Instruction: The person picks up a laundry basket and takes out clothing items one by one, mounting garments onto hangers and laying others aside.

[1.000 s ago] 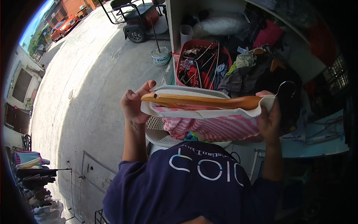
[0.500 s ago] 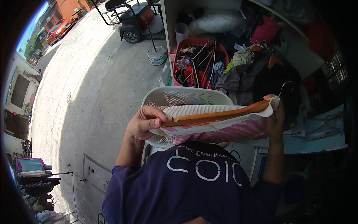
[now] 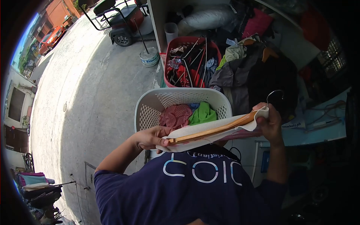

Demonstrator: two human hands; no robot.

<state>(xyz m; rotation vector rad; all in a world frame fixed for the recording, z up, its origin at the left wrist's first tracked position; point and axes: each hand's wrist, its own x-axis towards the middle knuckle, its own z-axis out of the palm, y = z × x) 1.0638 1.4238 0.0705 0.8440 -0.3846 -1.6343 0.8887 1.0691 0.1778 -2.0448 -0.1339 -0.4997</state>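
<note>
A wooden clothes hanger (image 3: 213, 128) with a metal hook lies inside the opening of a garment (image 3: 198, 125) that has a white ribbed edge. Some pink patterned fabric shows beneath. My left hand (image 3: 152, 138) is closed on the hanger's left end and the cloth there, thumb on top. Near the hook, my right hand (image 3: 270, 122) grips the other side of the garment together with the hanger. Just beyond them stands a white perforated laundry basket (image 3: 139, 112), holding a red striped cloth (image 3: 175, 115) and a green cloth (image 3: 203, 112).
Behind the white basket, a red basket (image 3: 168, 80) holds clothes and several hangers. Dark clothes (image 3: 270, 75) with wooden hangers are piled to its right. A pole in a round base (image 3: 149, 57) and a parked cart (image 3: 122, 26) stand on the concrete floor.
Both hands have lowered the garment and hanger toward my body, so the cloths inside the white basket show more. The view has shifted slightly.
</note>
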